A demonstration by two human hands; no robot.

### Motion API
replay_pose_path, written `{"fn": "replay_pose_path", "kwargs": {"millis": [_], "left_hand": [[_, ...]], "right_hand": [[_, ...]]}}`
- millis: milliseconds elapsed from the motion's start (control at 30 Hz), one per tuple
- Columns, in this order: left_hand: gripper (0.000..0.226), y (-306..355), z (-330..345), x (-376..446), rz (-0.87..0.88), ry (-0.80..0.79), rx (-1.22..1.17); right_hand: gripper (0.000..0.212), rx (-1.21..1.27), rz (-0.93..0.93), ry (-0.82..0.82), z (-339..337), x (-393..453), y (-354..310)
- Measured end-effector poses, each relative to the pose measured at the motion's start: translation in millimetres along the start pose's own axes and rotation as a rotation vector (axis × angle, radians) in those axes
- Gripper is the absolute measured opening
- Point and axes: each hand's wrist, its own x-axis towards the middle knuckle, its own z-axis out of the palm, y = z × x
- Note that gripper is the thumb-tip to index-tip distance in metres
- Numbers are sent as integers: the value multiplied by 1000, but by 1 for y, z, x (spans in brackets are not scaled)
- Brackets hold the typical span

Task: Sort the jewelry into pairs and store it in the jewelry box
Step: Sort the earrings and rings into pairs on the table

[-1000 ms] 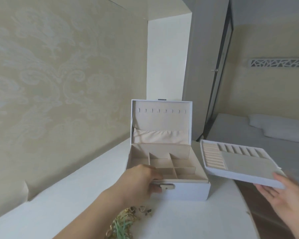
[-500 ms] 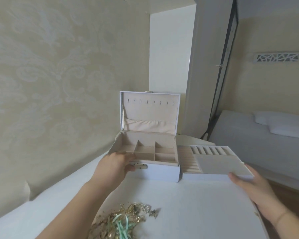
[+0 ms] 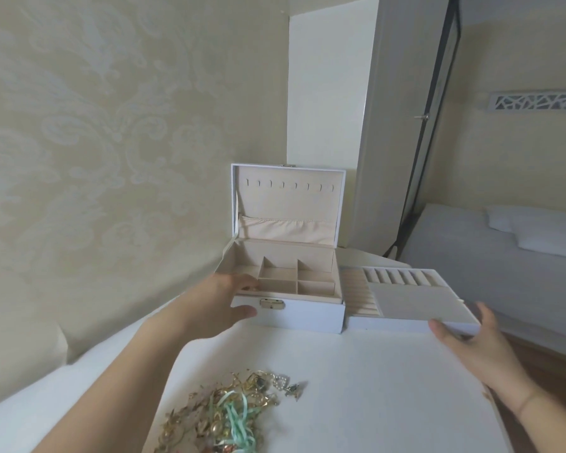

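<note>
The white rectangular jewelry box sits open at the far middle of the white table, lid upright, beige lining and divided compartments showing, a small metal clasp on its front wall. Left hand is on it at the box's 8 o'clock corner: forearm stretched forward, fingers curled over the front rim into the nearest left compartment, thumb pressed against the front wall just beside the clasp. So that hand is gripping the box edge. At the box's 3 o'clock, touching or just beside it, lies the white removable tray with beige ring rolls and narrow slots, resting on the table. Right hand is at the tray's 5 o'clock corner, fingers spread and loose; thumb near the front edge, fingertips by the right end. Whether it grips or merely touches the tray, cannot tell. At 6 o'clock, near the table's front, the tangled heap of gold jewelry with mint-green ribbon lies unsorted.
</note>
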Motion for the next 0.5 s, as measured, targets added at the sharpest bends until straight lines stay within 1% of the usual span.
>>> {"fn": "replay_pose_path", "kwargs": {"millis": [33,67,100,133,167,200,233,267,300,333,400,433,500], "left_hand": [[44,0,-6,-1,19,-2,-43],[42,0,-12,-3,40,10,-74],[41,-1,-18,-4,59,32,-93],[39,0,-24,-6,76,62,-109],[37,1,-30,-7,94,92,-126],[36,2,-36,-9,110,119,-145],[36,4,-41,-11,122,142,-165],[35,7,-45,-13,129,169,-184],[35,10,-48,-16,138,198,-213],[34,14,-49,-18,145,219,-257],[34,21,-47,-25,151,215,-374],[32,21,-43,-28,143,192,-422],[25,13,-32,-36,99,145,-443]], "right_hand": [[106,-74,-18,66,-2,-5,-4],[104,-158,-82,168,-3,-13,-8],[95,-225,-199,292,-3,-23,-14],[83,-241,-358,396,-2,-36,-23],[71,-208,-521,423,2,-52,-37],[62,-169,-655,350,9,-70,-53],[58,-142,-753,192,18,-88,-68],[58,-139,-817,-23,30,-106,-82],[64,-180,-861,-229,44,-121,-95],[74,-245,-893,-392,59,-133,-106],[91,-338,-873,-628,93,-150,-123],[94,-350,-831,-704,107,-155,-131],[91,-348,-779,-797,129,-167,-143]]}}
